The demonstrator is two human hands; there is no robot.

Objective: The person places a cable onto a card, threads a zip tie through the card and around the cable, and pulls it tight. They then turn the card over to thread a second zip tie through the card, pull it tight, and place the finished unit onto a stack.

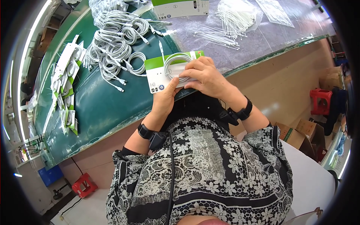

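Observation:
Just over the table's near edge, a green-and-white packaging card [153, 75] is held up, tilted, with a coiled white cable [179, 56] lying against its face. My left hand [164, 98] grips the card's lower edge, its thumb pressing by the coil. The fingers of my right hand [207, 77] are closed on the coil's right side and cover part of the card. One cable end with its plug sticks up past the card's top edge. Whether a tie goes round the coil is hidden by my fingers.
A heap of coiled white cables [108, 45] lies left of the card on the green tabletop [97, 108]. Carded cables [67, 80] are piled farther left. White cable ties [236, 18], flat cards [180, 9] and a clear bag [275, 11] sit at the back. Red stools [321, 101] stand below.

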